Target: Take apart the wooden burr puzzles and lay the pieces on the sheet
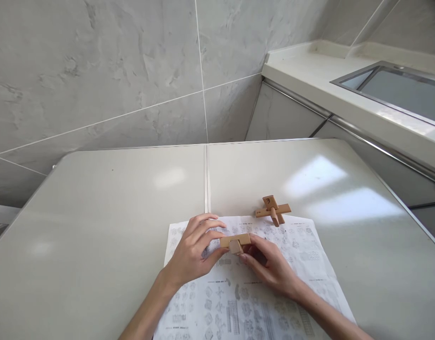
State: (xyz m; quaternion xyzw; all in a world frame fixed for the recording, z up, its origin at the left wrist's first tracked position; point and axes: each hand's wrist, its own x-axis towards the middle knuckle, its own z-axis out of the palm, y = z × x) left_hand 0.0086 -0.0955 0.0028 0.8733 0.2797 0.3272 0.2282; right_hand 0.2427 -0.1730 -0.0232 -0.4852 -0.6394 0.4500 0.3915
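Fingers of the right hand [272, 265] pinch one pale-brown, square-ended wooden block assembly [235, 240] above one white printed paper sheet [196, 326]; the left hand's [194, 250] curve around its other end, their grip unclear. One second, crossed wooden assembly [273, 210] sits at the sheet's far edge on one glossy off-white table [97, 236].

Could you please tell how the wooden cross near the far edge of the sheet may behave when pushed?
The wooden cross is probably stiff, since its pieces look like solid wood. It seems unlikely to roll far, as its flat arms stick out several ways. It might catch the printed sheet, which it appears to overlap.
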